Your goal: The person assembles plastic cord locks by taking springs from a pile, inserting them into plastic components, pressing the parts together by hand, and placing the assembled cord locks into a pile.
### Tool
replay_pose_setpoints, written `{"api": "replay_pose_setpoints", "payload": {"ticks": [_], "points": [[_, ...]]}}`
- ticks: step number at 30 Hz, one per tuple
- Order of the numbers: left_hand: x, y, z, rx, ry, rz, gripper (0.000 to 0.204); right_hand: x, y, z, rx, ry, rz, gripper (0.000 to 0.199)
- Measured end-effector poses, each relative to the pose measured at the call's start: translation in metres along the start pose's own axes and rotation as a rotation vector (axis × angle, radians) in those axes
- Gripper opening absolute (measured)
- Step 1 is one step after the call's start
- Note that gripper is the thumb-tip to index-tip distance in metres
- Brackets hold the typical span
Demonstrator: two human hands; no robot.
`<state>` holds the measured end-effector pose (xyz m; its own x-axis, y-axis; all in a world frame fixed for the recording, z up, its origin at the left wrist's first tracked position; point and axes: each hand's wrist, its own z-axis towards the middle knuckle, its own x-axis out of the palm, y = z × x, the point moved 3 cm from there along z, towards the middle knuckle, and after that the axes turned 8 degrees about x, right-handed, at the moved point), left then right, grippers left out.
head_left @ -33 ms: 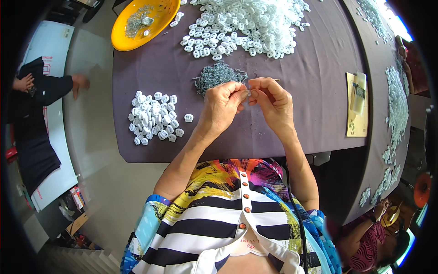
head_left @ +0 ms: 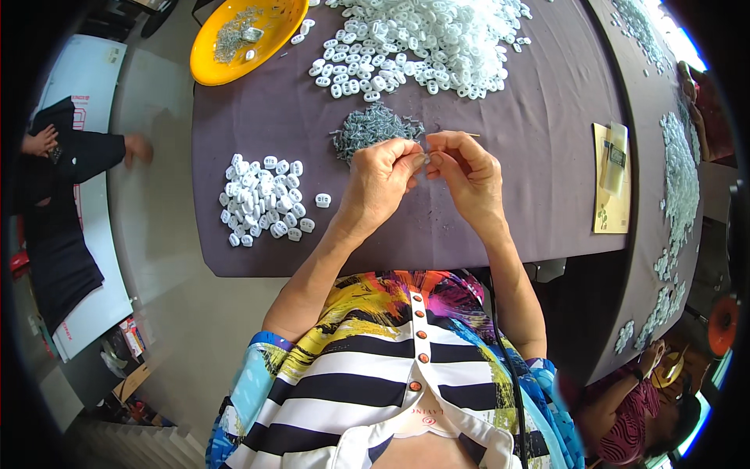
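My left hand (head_left: 378, 178) and my right hand (head_left: 473, 178) meet above the middle of the table, thumb and finger of each pinched together. Between their fingertips is a small whitish piece (head_left: 426, 159), mostly covered, like the white plastic pieces around. Just beyond my left hand lies a heap of small grey screws (head_left: 372, 129). A thin tan stick end (head_left: 472, 135) shows by my right fingers; whether it is held I cannot tell. Left of my left wrist sits a pile of white two-holed oval pieces (head_left: 264, 199), with a single oval piece (head_left: 323, 201) apart from it.
A large mound of white oval pieces (head_left: 437, 47) covers the far middle of the table (head_left: 539, 195). At the far left is a yellow dish (head_left: 207, 62) holding small metal parts. A tan card with a clear packet (head_left: 611, 184) lies right. Other people (head_left: 633, 406) are at both sides.
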<state>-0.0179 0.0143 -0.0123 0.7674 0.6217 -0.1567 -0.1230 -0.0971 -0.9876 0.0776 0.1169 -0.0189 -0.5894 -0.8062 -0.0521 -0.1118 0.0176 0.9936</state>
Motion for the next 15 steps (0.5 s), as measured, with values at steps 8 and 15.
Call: {"api": "replay_pose_setpoints", "payload": {"ticks": [8, 15], "points": [[0.001, 0.006, 0.001, 0.197, 0.073, 0.237, 0.01, -0.005, 0.005, 0.003, -0.108, 0.053, -0.215, 0.019], [0.005, 0.007, 0.0, -0.005, 0.034, 0.024, 0.009, -0.003, 0.014, 0.005, -0.151, 0.066, -0.28, 0.02]]}}
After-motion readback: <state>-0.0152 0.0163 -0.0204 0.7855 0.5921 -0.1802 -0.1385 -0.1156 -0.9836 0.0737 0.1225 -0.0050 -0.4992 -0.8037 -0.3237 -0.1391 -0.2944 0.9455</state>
